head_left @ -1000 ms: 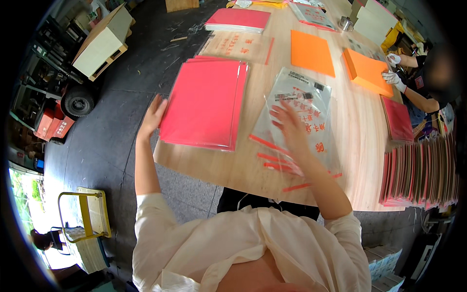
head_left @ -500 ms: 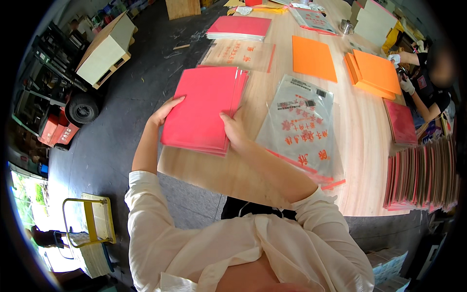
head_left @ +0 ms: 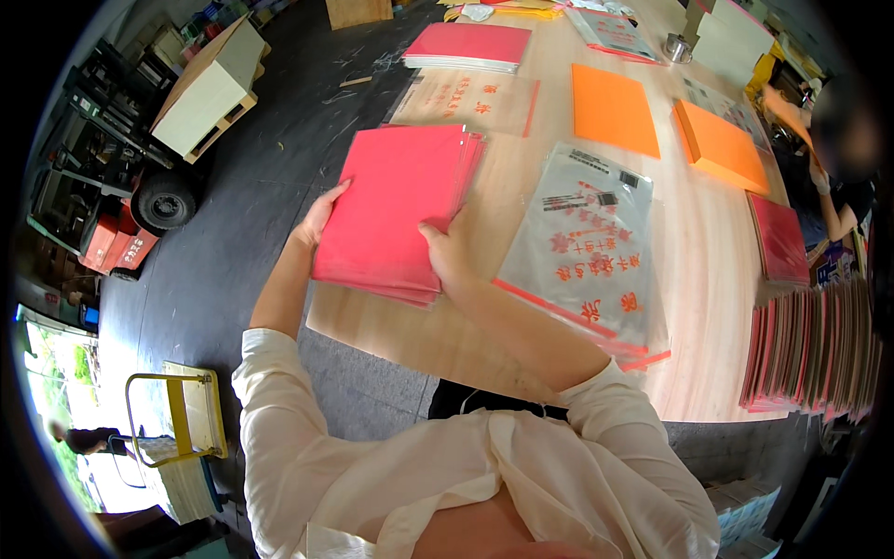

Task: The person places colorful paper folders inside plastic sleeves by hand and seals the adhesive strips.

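Note:
A stack of red sheets in clear plastic sleeves lies over the near left edge of the table, its layers slightly uneven along the right side. My left hand grips its left edge, thumb on top. Along the right edge, my right hand has its thumb on top as well; the fingers of both hands are mostly hidden under or behind the stack. To the right of my right hand lies a pile of clear plastic bags with red print and a red strip along the near edge.
Beyond the held stack lie another clear bag and a red stack. Orange sheets and an orange stack sit further right. Upright sleeved sheets fill the right corner. A co-worker's gloved hand shows at the right.
My hands stay on the red stack, with only a slight shift. Across the table, the co-worker has lifted an orange piece off the orange stack. The whole view has shifted a little.

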Tool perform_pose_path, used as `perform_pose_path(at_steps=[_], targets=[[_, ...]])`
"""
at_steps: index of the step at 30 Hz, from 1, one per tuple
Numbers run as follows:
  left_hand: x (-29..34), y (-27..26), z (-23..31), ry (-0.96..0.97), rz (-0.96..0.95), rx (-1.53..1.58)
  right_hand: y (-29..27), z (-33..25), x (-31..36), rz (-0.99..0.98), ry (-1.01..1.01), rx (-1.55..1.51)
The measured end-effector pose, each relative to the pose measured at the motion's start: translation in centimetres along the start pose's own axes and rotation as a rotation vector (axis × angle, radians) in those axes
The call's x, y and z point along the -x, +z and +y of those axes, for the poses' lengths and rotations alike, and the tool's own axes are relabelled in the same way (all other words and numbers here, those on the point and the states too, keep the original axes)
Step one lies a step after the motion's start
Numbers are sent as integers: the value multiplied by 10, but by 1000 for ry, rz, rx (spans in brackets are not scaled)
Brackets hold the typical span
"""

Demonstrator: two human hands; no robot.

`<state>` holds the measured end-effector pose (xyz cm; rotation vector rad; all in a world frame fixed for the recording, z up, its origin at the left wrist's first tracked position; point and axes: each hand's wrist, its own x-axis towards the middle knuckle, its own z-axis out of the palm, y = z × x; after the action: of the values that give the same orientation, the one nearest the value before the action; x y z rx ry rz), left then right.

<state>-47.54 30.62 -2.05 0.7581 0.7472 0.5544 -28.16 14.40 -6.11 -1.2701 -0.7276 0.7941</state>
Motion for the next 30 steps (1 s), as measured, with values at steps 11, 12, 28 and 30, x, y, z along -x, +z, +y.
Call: perform_pose_path(at_steps=[11, 12, 28, 30], targets=[[42, 51, -43, 107, 109, -476, -76, -69, 43, -235, 358, -325], [33, 36, -45, 169, 135, -555, -77, -63, 40, -169, 241, -174], [-46, 32, 9, 281, -110, -184, -57, -28, -50, -88, -23, -63], [-17, 19, 19, 400, -68, -175, -61, -31, -64, 138, -148, 157]])
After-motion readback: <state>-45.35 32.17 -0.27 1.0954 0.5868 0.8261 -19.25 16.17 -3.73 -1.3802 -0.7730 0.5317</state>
